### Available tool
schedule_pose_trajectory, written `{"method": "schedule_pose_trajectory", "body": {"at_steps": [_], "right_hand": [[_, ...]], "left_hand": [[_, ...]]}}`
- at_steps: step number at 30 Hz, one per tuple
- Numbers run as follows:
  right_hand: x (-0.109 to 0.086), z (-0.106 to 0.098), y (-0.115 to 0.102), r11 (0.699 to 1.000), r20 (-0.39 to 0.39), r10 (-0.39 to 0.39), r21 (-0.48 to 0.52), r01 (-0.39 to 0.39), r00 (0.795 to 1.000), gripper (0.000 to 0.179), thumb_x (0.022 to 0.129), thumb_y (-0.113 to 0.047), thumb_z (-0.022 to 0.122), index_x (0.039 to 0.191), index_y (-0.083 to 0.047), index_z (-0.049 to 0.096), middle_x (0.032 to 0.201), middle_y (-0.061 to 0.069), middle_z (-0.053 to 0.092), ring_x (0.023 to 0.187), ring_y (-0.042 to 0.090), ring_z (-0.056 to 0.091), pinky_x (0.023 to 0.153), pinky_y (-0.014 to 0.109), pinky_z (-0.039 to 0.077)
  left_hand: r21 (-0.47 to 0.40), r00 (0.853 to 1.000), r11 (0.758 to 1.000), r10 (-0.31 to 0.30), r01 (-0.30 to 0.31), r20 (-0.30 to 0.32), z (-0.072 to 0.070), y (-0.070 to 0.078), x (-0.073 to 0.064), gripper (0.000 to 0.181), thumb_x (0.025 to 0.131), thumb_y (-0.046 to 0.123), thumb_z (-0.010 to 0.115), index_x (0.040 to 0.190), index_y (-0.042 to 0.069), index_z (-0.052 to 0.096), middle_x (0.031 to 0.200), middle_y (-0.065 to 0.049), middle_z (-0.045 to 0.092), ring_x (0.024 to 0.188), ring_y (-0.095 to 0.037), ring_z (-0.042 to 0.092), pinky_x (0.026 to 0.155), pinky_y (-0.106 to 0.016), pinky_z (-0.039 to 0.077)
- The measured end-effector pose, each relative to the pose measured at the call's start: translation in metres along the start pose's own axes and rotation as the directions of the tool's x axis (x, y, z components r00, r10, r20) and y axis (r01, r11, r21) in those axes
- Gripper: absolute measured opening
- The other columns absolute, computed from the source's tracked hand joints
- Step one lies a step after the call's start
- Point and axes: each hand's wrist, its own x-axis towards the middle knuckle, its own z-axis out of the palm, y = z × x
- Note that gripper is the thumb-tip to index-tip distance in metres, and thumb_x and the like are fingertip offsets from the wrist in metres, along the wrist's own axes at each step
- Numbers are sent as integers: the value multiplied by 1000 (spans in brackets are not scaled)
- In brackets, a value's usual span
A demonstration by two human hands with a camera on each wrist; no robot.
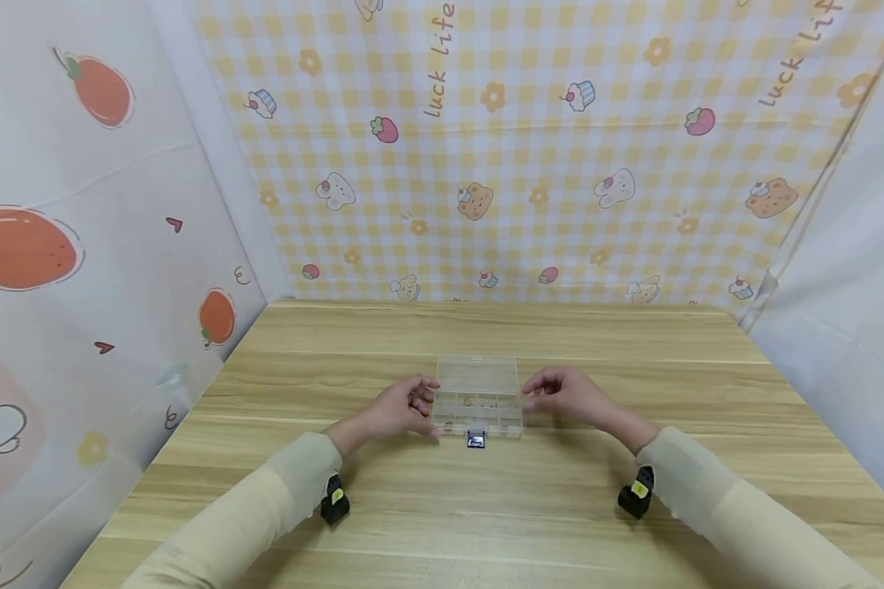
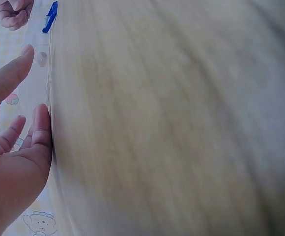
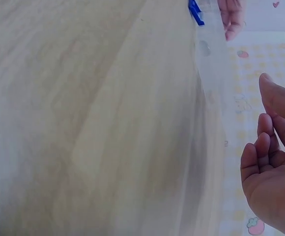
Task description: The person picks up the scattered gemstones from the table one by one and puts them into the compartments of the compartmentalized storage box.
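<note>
A clear plastic compartment box [image 1: 477,415] lies on the table with its lid [image 1: 477,374] swung back. Small pieces sit in some compartments, too tiny to identify. At the box's front edge is a small blue-edged piece [image 1: 475,440], seen as a blue strip [image 2: 50,17] in the left wrist view. My left hand [image 1: 405,406] is at the box's left side, thumb near the front corner, fingers loosely bent. On the opposite side, my right hand [image 1: 566,394] has its fingertips close to the right wall, fingers relaxed. Whether either hand touches the box is unclear.
The box rests on a wood-grain table [image 1: 471,515]. Behind it hangs a yellow checked cloth [image 1: 442,164], and a printed sheet [image 1: 118,245] stands on the left. White sheeting [image 1: 840,262] borders the right. Each wrist carries a small black camera [image 1: 335,501].
</note>
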Motion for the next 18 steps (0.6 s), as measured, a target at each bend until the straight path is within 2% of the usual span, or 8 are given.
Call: {"method": "schedule_pose_trajectory", "body": {"at_steps": [6, 9, 12, 15, 18], "right_hand": [[-2, -13, -1, 1000, -19, -9, 15, 10, 1000, 23, 84, -12, 77, 102, 2, 70, 87, 6, 63, 75, 20, 51, 63, 27, 43], [-4, -21, -2, 999, -35, -29, 27, 30, 999, 24, 86, -8, 74, 105, 5, 68, 88, 8, 61, 76, 20, 50, 62, 27, 44], [-5, -28, -1, 999, -69, -40, -4, 40, 997, 26, 87, -11, 74, 107, 4, 68, 92, 9, 61, 79, 21, 51, 65, 28, 45], [-6, -35, -1, 996, -115, -68, -69, 60, 991, 27, 87, -13, 74, 109, 1, 68, 100, 13, 64, 86, 25, 55, 73, 33, 47], [-5, -41, 0, 976, -146, -135, -193, 105, 980, 32, 86, -12, 76, 115, 0, 66, 112, 15, 65, 99, 32, 57, 83, 42, 47]], "left_hand": [[-4, 1000, 1000, -14, 14, -10, -3, 1, -1, 80, 67, 5, 89, 136, 2, 48, 117, -12, 52, 95, -23, 54, 81, -30, 51], [-31, 1000, 999, -9, 8, -20, -7, 3, -1, 79, 67, 1, 87, 135, 1, 47, 117, -13, 52, 94, -22, 55, 80, -30, 51], [-30, 999, 999, 13, -15, -53, -12, 8, -1, 76, 68, -1, 86, 134, -1, 48, 118, -14, 52, 94, -23, 55, 81, -30, 51], [35, 993, 999, 38, -34, -109, -19, 11, -1, 74, 70, 6, 87, 133, 1, 49, 121, -14, 53, 97, -23, 55, 84, -32, 50], [128, 983, 990, 82, -61, -165, -27, 13, 0, 73, 72, 13, 87, 133, 2, 50, 125, -14, 53, 102, -27, 55, 89, -37, 48]]}}
